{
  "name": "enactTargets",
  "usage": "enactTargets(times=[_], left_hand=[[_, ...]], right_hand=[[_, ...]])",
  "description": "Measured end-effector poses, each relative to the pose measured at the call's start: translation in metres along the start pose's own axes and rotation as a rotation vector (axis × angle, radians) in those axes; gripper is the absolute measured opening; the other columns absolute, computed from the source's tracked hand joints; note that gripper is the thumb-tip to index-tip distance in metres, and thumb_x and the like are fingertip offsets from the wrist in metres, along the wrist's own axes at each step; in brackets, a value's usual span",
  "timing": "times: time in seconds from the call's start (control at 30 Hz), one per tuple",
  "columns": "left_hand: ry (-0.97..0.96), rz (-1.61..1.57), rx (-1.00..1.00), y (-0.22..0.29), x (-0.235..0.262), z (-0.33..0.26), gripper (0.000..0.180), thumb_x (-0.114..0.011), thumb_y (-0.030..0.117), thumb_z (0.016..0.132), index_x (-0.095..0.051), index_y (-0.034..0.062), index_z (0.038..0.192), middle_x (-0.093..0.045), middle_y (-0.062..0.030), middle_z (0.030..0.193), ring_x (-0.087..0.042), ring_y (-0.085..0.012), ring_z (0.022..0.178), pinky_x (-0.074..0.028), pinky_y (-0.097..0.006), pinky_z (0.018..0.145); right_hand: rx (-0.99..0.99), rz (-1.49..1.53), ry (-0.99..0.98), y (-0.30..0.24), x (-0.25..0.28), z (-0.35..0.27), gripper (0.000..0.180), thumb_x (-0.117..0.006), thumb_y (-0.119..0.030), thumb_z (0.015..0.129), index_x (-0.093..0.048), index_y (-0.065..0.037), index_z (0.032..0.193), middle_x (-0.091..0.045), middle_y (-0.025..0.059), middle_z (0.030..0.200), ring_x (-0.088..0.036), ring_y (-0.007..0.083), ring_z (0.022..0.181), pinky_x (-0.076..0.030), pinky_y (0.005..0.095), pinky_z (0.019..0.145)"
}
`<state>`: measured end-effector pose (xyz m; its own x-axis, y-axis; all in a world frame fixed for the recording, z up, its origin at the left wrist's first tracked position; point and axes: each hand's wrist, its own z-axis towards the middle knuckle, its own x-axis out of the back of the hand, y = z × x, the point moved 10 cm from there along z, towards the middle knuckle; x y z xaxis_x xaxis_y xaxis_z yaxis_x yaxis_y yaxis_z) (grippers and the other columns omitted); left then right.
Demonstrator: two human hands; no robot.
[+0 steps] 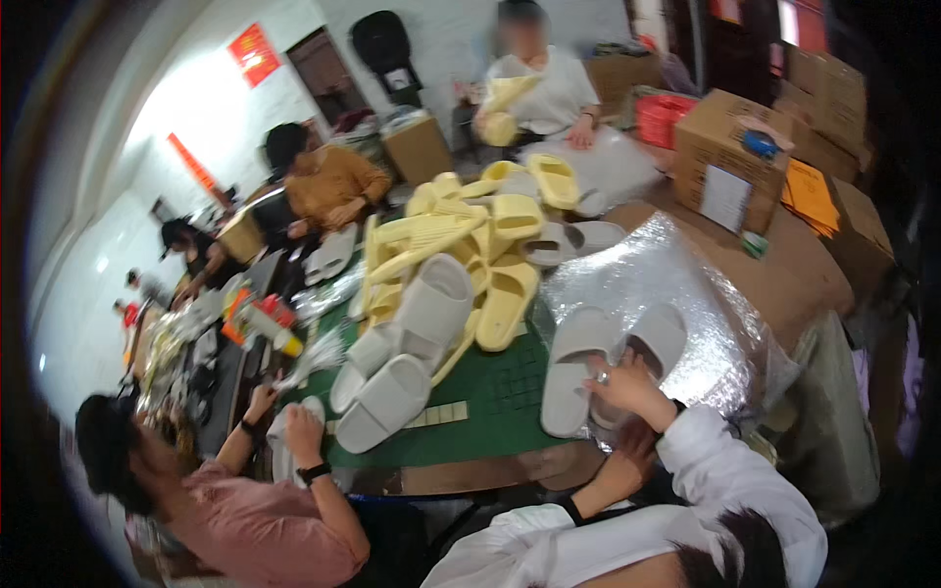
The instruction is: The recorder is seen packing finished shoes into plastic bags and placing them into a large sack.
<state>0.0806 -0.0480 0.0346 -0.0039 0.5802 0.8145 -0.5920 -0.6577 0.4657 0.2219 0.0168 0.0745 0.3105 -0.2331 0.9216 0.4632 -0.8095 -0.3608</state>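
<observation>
At the bench's near right edge, the right hand (627,387) rests with fingers curled on 2 grey slippers (573,367) lying on clear plastic wrap (676,284), seemingly pairing them, while the left hand (627,461) sits beneath, its grip unclear.

There is one view, from a camera worn on the person's head. It looks down and forward over a long table (490,431) with a green mat (500,392) (straight edges bend near the rim, and the corners go dark). The near end of the table is close, low in the picture. The far wall (431,39) looks small at the top.
</observation>
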Motion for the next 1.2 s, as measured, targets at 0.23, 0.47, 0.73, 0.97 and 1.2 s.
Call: enactTargets(times=[0.23,0.47,0.73,0.97,1.2], left_hand=[[0.083,0.038,-0.026,-0.006,0.016,0.007,0.038,-0.059,0.018,0.07,-0.06,-0.0029,0.101,-0.048,-0.0232,0.124,-0.038,-0.0382,0.124,-0.029,-0.049,0.103],[0.067,0.043,0.0,-0.024,0.009,-0.001,0.038,-0.059,0.026,0.077,-0.059,0.0024,0.107,-0.041,-0.0205,0.133,-0.036,-0.035,0.125,-0.03,-0.045,0.101],[-0.232,-0.079,0.156,-0.016,0.007,0.013,0.057,-0.058,0.03,0.08,-0.046,0.0086,0.131,-0.036,-0.0173,0.138,-0.029,-0.0357,0.131,-0.024,-0.047,0.106],[0.095,0.053,-0.101,-0.003,0.03,0.018,0.041,-0.053,0.03,0.085,-0.052,0.01,0.121,-0.044,-0.0173,0.132,-0.037,-0.033,0.124,-0.029,-0.049,0.101],[0.019,0.044,0.025,-0.04,0.012,0.029,0.048,-0.054,0.024,0.082,-0.047,0.0024,0.125,-0.046,-0.0192,0.126,-0.042,-0.0368,0.117,-0.032,-0.05,0.099]], right_hand=[[-0.184,-0.202,0.29,0.022,0.016,0.017,0.056,-0.053,-0.054,0.081,-0.055,-0.015,0.122,-0.056,0.0264,0.105,-0.052,0.0428,0.1,-0.043,0.0516,0.079],[-0.173,-0.141,0.299,0.018,0.026,0.035,0.05,-0.052,-0.049,0.085,-0.061,-0.002,0.1,-0.057,0.0249,0.1,-0.054,0.0395,0.097,-0.045,0.0475,0.078],[-0.094,0.284,0.396,0.046,0.11,-0.03,0.035,-0.057,-0.023,0.084,-0.058,0.007,0.102,-0.054,0.0296,0.112,-0.054,0.0425,0.099,-0.044,0.043,0.086],[-0.097,0.56,0.484,0.104,0.119,-0.116,0.04,-0.053,-0.001,0.084,-0.048,0.004,0.123,-0.053,0.0137,0.122,-0.051,0.0207,0.109,-0.04,0.0309,0.092],[0.075,1.047,0.054,0.067,0.097,-0.131,0.049,-0.057,-0.001,0.076,-0.047,0.006,0.123,-0.057,0.0103,0.118,-0.051,0.0186,0.111,-0.037,0.0297,0.096]])
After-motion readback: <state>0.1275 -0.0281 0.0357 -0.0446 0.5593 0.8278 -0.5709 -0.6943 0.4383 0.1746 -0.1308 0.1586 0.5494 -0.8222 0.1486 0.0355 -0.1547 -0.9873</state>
